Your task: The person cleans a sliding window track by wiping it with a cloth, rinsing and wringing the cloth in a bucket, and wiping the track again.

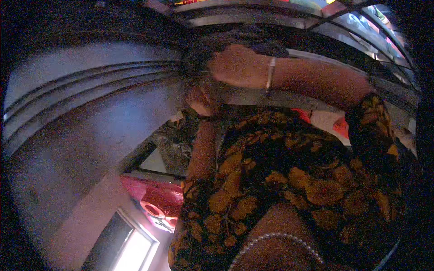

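Note:
My right hand (234, 64), with a pale bangle at the wrist, reaches across the upper middle from the right. A dark bundle that looks like cloth (251, 39) lies against its far side. Just below and to the left is my left hand (201, 100), its fingers bent and a dark band around the wrist. The two hands are close together in deep shadow. Blur and darkness hide their fingertips, so whether either one grips the bundle is unclear.
A large grey panel with curved ridges (101, 88) fills the left side. Dark bars or a rack (359, 30) cross the upper right, with colourful items behind. A red glossy item (156, 193) and a bright window (135, 250) show at lower left.

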A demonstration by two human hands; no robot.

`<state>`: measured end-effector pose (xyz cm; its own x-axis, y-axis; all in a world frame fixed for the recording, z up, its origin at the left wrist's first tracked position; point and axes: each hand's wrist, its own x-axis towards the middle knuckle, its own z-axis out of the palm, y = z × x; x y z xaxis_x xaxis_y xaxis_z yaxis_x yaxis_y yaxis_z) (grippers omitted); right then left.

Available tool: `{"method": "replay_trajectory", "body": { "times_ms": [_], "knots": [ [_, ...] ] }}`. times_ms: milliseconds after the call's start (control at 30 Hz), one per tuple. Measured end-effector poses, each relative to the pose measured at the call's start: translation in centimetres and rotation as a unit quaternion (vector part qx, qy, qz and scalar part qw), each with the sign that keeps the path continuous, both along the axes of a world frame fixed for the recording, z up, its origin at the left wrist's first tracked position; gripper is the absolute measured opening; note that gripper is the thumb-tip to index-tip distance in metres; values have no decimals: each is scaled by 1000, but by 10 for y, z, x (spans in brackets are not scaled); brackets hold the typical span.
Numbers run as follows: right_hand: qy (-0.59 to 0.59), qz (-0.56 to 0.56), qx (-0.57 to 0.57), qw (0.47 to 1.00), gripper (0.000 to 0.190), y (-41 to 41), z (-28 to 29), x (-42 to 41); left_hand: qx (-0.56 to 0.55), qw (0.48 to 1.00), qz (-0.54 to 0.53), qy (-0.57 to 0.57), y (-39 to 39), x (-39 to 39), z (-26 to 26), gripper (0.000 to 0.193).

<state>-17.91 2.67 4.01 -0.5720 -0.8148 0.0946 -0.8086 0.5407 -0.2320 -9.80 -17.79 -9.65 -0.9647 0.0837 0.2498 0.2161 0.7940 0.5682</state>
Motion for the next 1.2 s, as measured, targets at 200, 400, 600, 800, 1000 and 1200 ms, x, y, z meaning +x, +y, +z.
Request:
{"method": "replay_trajectory", "body": {
  "times_ms": [200, 400, 600, 800, 1000, 1200],
  "knots": [
    [-43, 49, 52, 997, 19, -19, 30, -20, -63, 991, 49, 107, -8, 3, -89, 33],
    [-145, -19, -88, 985, 32, 19, -57, -14, -99, 984, 40, 142, 13, -4, -34, 26],
    [-196, -6, -56, 979, 39, 19, -65, -11, -154, 975, 66, 146, -4, 10, -63, 25],
    [-173, -34, -82, 981, 41, 29, -74, 0, -116, 986, 105, -49, 21, -6, -19, 27],
    [-150, -36, -8, 988, 36, 22, -37, -1, -71, 996, 7, 56, 4, -6, -40, 26],
    [-138, 32, 2, 990, 23, -2, -22, -27, -128, 972, 56, 191, 3, -4, -42, 26]
  ]
}}
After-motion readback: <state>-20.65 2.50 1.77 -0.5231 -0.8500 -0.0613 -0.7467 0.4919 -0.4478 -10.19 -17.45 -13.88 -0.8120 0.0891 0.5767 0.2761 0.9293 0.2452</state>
